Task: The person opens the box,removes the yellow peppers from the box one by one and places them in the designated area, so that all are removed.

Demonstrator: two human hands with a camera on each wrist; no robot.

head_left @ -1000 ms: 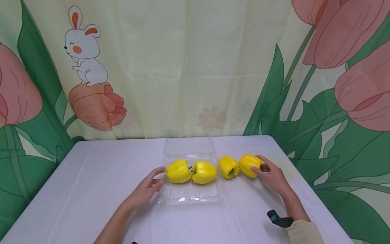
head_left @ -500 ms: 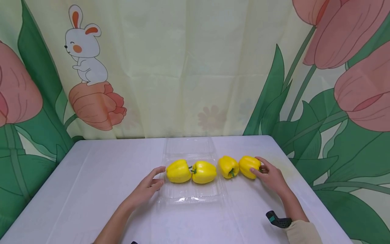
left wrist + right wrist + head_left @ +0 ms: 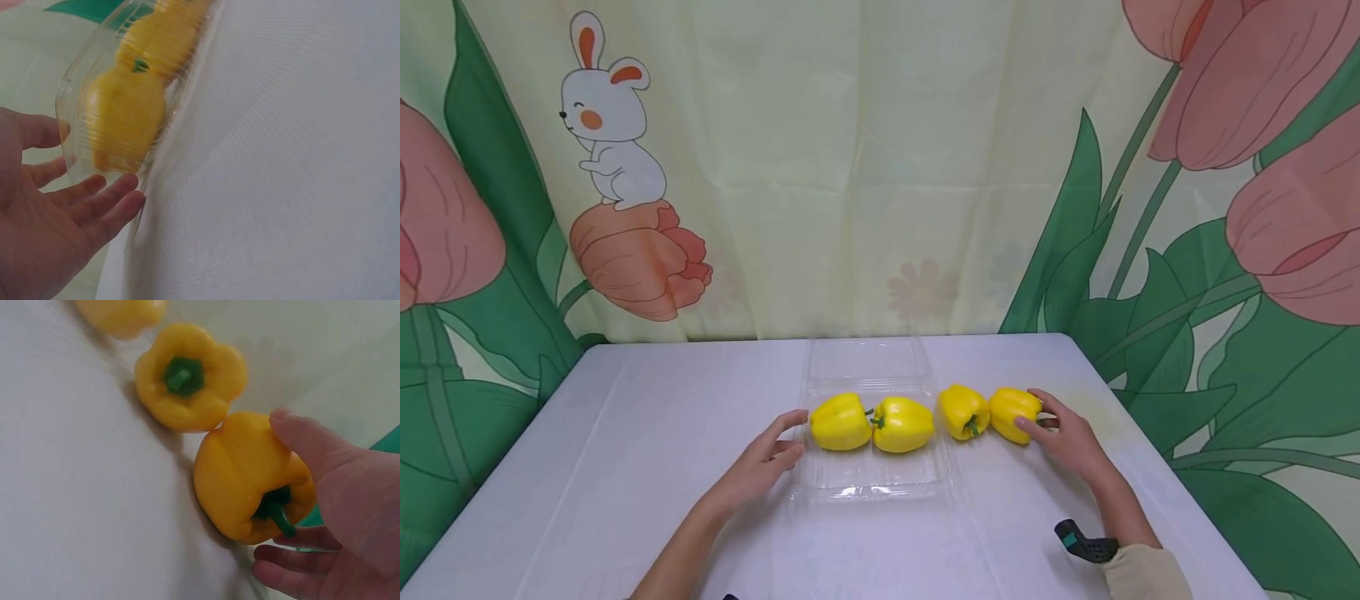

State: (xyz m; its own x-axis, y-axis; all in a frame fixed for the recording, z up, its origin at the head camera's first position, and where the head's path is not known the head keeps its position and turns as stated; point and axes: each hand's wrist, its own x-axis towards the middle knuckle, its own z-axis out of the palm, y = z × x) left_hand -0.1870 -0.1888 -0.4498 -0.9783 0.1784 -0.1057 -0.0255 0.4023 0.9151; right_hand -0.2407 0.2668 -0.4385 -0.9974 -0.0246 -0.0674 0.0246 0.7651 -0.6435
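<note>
A clear plastic clamshell box [image 3: 880, 477] lies with its lid folded back, two yellow bell peppers [image 3: 839, 422] inside, stems facing each other. My left hand [image 3: 758, 467] is at the box's left edge. In the left wrist view its fingers [image 3: 112, 200] spread loosely beside the clear wall [image 3: 75, 119]. Right of the box, a third bell pepper [image 3: 958, 408] lies on the table, stem toward me. Beside it, my right hand [image 3: 1070, 437] holds a fourth bell pepper [image 3: 231, 475] between thumb and fingers. The thumb presses its side; the lower fingers curl loosely near the stem, and some finger contact is hidden.
The box's lid [image 3: 868, 358] lies flat toward the table's back edge. A white cloth covers the table [image 3: 647, 433]. Behind it hangs a printed curtain [image 3: 790, 167] with tulips and a rabbit. A black device [image 3: 1086, 542] sits at my right wrist.
My right hand and the pepper it holds have shifted slightly toward me. The left hand, the box and the other peppers have stayed in place.
</note>
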